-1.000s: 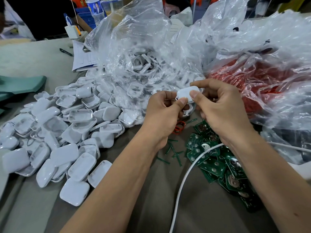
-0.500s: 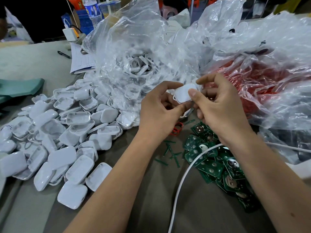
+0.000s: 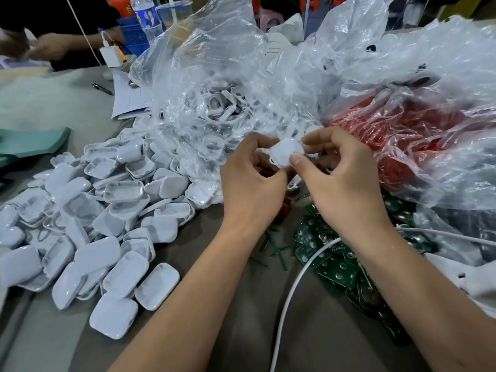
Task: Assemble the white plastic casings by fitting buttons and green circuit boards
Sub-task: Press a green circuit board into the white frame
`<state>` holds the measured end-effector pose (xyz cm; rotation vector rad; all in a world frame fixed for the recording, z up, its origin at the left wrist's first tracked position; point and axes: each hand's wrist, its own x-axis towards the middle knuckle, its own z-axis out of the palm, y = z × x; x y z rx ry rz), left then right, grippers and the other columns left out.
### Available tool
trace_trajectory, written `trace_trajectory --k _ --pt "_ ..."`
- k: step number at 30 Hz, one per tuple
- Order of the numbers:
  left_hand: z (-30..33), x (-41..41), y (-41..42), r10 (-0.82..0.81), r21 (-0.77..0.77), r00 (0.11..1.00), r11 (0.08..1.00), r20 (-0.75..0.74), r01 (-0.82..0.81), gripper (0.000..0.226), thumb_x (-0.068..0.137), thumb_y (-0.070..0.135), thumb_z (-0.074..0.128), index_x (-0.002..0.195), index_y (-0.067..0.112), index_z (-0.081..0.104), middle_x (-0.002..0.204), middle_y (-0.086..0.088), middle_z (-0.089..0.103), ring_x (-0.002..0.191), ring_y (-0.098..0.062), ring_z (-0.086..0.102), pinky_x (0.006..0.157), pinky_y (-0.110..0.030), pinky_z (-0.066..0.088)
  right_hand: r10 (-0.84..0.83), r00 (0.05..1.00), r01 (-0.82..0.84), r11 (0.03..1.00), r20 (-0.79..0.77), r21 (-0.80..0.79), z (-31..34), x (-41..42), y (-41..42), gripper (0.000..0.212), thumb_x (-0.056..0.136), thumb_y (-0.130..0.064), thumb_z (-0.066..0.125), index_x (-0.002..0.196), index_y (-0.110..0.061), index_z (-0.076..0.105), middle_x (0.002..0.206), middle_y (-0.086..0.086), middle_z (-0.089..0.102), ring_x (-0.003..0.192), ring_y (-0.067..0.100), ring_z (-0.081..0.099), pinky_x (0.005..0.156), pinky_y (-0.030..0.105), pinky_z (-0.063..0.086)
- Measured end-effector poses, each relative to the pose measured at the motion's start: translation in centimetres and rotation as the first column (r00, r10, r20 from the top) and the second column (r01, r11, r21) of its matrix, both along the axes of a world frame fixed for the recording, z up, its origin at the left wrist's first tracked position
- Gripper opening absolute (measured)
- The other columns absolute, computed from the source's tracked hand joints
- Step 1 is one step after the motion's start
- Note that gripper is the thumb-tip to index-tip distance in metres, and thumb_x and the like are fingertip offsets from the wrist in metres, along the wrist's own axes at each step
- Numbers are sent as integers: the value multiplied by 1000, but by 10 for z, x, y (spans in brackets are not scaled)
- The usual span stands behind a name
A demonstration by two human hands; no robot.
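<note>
Both hands have turned the white casing (image 3: 285, 155) at frame centre; left hand (image 3: 252, 181) & right hand (image 3: 346, 183) pinch it. Prob. seating a button, blurred. Next: green boards (image 3: 330, 264), lower right.

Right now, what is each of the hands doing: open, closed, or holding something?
Left hand: closed, fingers pinching the white casing.
Right hand: closed, thumb and fingers pinching the same casing.
</note>
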<state>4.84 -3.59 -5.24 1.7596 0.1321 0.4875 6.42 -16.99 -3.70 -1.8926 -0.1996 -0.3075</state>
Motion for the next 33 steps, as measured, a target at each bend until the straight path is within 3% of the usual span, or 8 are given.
trace_trajectory --k 2,6,10,14,18,23,28,33 --pt "2 0 4 -77 -50 996 996 -38 75 29 82 12 83 103 25 68 74 -4 74 67 -23 72 61 -38 59 15 1000 -15 999 2 -45 3 4 -7 31 90 -27 81 119 -30 70 109 -12 69 86 7 72 70 37 65" --pt "11 3 26 -319 -350 943 898 -99 267 36 82 1 81 116 7 71 75 -10 72 60 -15 65 59 -25 52 140 989 -144 986 -53 -84 9 12 -22 44 88 -35 82 130 -37 70 111 -15 73 84 7 74 73 31 65" --pt "15 1 46 -449 -289 886 869 -116 402 43 74 9 84 116 5 73 79 -12 73 61 -13 66 58 -20 52 260 963 -268 947 -66 -176 10 13 -27 45 81 -42 84 124 -36 75 92 -21 76 75 -3 72 67 15 59" --pt "16 0 53 -480 -237 866 866 -142 441 41 75 6 84 115 6 75 88 -24 72 67 -18 68 62 -23 56 322 946 -322 914 -42 -249 12 12 -29 38 83 -35 86 120 -32 77 92 -19 78 82 -3 74 71 12 58" --pt "17 -1 54 -498 -206 853 861 -157 465 37 76 3 84 112 5 75 88 -23 75 70 -20 70 66 -27 57 365 929 -369 897 -65 -244 12 11 -31 29 85 -28 85 112 -30 78 84 -17 77 69 -1 73 58 11 53" --pt "17 -1 53 -470 -184 855 881 -221 436 35 77 3 85 110 7 76 84 -25 74 67 -30 60 70 -48 43 391 918 -397 887 -74 -237 13 10 -31 28 85 -23 86 111 -30 80 82 -16 78 57 -6 68 52 6 47" --pt "17 -2 54 -464 -174 843 885 -271 431 34 77 2 85 109 11 77 81 -17 76 57 -22 61 45 -24 38 406 908 -419 870 -106 -258 12 11 -32 29 86 -23 84 111 -36 79 82 -15 79 65 -1 72 53 7 48" --pt "16 -1 55 -486 -191 824 874 -291 447 37 74 4 88 108 13 79 83 -21 76 62 -26 59 57 -35 34 408 903 -429 864 -133 -262 13 12 -34 29 85 -24 85 114 -26 81 80 -8 78 55 -1 66 52 8 46"
